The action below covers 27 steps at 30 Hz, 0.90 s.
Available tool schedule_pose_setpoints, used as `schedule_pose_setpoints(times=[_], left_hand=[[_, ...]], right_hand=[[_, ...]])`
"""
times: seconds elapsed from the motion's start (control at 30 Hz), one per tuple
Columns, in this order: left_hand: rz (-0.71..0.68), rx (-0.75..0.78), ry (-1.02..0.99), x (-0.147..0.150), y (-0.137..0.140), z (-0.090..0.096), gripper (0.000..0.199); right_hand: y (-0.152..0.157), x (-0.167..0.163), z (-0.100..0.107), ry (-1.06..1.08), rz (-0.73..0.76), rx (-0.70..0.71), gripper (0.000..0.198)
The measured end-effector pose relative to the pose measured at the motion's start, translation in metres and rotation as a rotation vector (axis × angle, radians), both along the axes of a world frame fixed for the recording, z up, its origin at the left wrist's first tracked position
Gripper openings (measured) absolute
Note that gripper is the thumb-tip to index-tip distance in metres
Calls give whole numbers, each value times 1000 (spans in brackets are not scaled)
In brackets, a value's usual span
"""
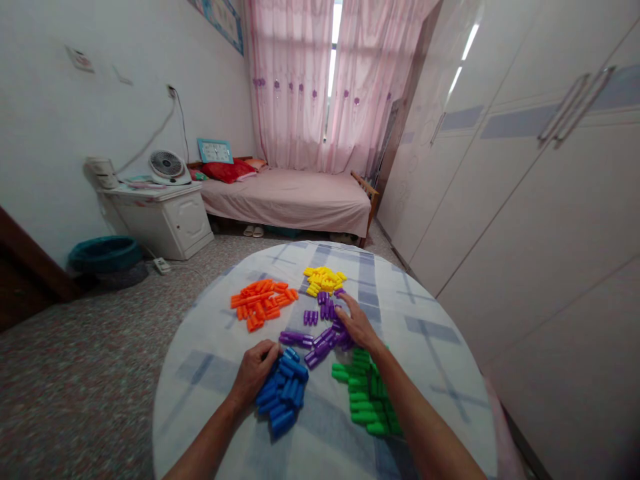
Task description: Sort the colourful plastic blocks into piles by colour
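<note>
At a round table (pixel 210 373) draped in a pale cloth with grey-blue checks, a person's left hand (pixel 254 373) rests with fingers curled loosely against the near-left edge of a heap of blue plastic tube-shaped pieces (pixel 283 393), touching them without a clear pinch. To the right of that blue heap lies a heap of green plastic tube pieces (pixel 363 393), partly covered by the right forearm. Just beyond the blue heap, the right hand (pixel 356 325) lies palm down with fingers spread flat on a scatter of purple plastic tube pieces (pixel 320 333). Farther back and to the left sits a pile of orange plastic tubes (pixel 261 303); farthest back is a small pile of yellow plastic tubes (pixel 325 280), near the table's far edge.
</note>
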<state>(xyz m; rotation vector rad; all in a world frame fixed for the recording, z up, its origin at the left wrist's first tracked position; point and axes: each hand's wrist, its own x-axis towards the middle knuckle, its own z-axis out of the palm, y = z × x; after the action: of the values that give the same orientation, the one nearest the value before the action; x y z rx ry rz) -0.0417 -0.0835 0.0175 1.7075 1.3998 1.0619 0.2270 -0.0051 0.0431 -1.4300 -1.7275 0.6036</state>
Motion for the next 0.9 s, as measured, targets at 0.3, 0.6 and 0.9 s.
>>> schedule_pose_setpoints(times=[0.3, 0.6, 0.9], left_hand=[[-35, 11, 72, -5, 5, -7, 39], [-41, 62, 53, -6, 3, -4, 40], [12, 178, 291, -23, -61, -17, 68]], right_hand=[[-128, 84, -43, 4, -691, -65, 67], [-156, 23, -57, -9, -630, -3, 64], [-168, 12, -57, -31, -621, 44, 61]])
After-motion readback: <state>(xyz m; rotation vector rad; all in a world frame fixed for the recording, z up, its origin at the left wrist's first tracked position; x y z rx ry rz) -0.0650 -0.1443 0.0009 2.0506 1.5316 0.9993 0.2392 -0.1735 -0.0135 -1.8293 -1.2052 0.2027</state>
